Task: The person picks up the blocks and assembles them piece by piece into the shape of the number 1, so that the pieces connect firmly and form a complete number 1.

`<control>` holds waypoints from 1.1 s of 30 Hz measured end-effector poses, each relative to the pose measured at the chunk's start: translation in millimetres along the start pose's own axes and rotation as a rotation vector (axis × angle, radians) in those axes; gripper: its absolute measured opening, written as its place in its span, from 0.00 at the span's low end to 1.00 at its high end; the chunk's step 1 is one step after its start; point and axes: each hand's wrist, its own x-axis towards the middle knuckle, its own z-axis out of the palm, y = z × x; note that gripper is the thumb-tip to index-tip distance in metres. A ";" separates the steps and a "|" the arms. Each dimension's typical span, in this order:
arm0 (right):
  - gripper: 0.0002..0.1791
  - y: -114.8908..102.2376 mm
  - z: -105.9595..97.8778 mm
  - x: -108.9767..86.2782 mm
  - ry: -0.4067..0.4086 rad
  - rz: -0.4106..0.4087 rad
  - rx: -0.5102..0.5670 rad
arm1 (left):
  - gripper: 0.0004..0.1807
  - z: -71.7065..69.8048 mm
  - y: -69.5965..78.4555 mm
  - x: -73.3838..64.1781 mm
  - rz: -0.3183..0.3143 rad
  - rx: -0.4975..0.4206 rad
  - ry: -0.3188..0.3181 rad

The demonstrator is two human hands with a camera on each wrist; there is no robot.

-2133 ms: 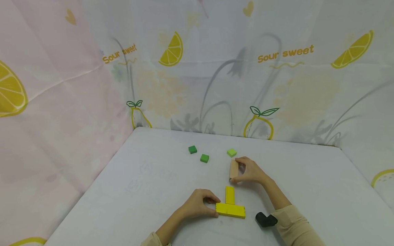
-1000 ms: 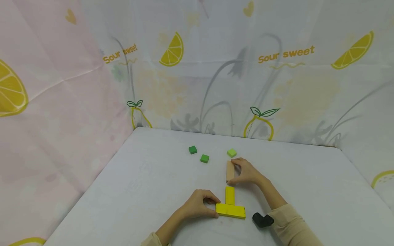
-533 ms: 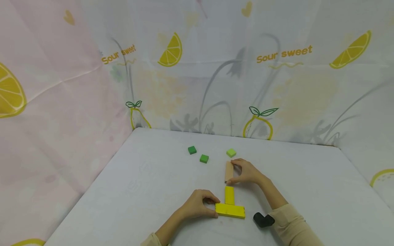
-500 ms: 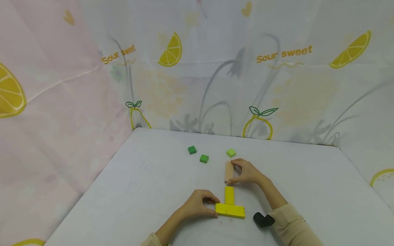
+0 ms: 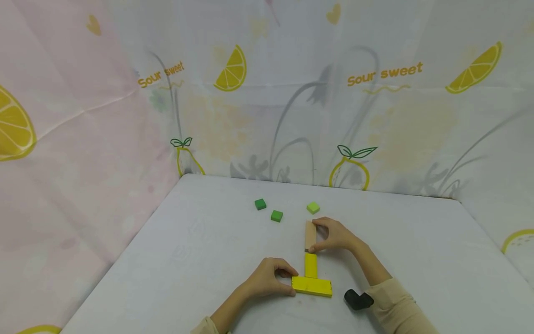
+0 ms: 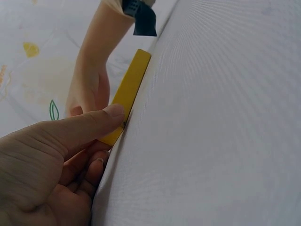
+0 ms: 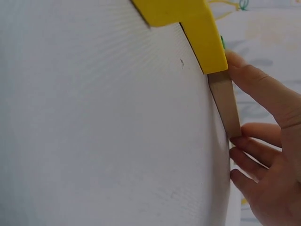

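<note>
My left hand [image 5: 269, 277] pinches the left end of a long yellow block [image 5: 312, 286] lying crosswise on the white table. A shorter yellow block [image 5: 311, 266] extends away from its middle, so the two form an upside-down T. Beyond that lies a plain wooden block [image 5: 310, 235], lined up lengthwise with the short yellow one. My right hand [image 5: 337, 235] grips the wooden block by its two ends, thumb at the near end and fingers at the far end. In the right wrist view the wooden block [image 7: 225, 103] sits right at the end of the yellow block [image 7: 205, 42].
Two green blocks, one darker [image 5: 260, 204] and one nearer [image 5: 276, 215], lie at the back left of the hands. A light green block [image 5: 313, 208] lies just past the wooden one. A black device [image 5: 358, 300] sits at the right cuff. Printed cloth walls [image 5: 267, 116] surround the table.
The right hand has shifted the wooden block left into line with the short yellow block, then slightly nearer, up to its end. The left hand has stayed on the long yellow block.
</note>
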 end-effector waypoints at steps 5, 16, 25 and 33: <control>0.49 0.0 0.6 -1.7 -0.003 -0.001 -0.002 | 0.17 0.2 0.3 -0.5 0.009 -0.003 -0.001; 0.48 -1.9 1.1 -4.3 -0.007 0.002 -0.001 | 0.16 -0.5 1.1 -0.2 -0.006 -0.005 0.001; 0.47 -2.7 3.3 -6.6 0.001 0.000 0.008 | 0.16 -0.3 1.9 -0.6 -0.007 -0.008 0.004; 0.46 -4.5 3.7 -7.6 0.000 -0.006 -0.003 | 0.17 -1.0 1.2 -0.7 0.014 0.002 -0.003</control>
